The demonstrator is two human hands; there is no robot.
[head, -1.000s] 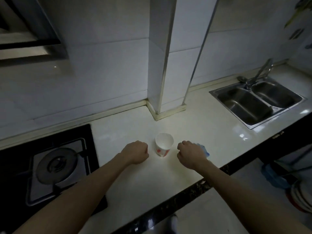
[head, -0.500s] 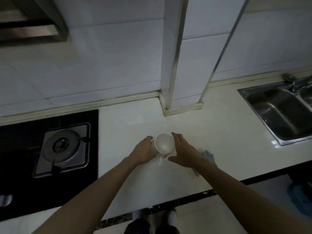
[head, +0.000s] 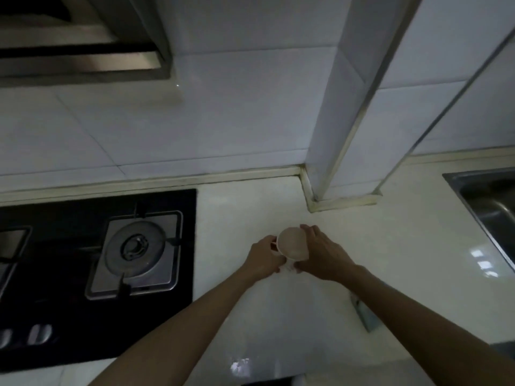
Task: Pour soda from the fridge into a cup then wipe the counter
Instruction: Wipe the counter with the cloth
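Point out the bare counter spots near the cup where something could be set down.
Bare counter: the strip between the stove and the left hand; the patch behind the cup up to the pillar; the stretch between the right hand and the sink. Crowded: both hands hold the cup, cloth by the right forearm.

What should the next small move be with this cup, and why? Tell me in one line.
Probably set the cup down upright on the counter and release it: both the left hand and right hand grip it, it looks tilted, and no soda is in view, so a hand must come free first.
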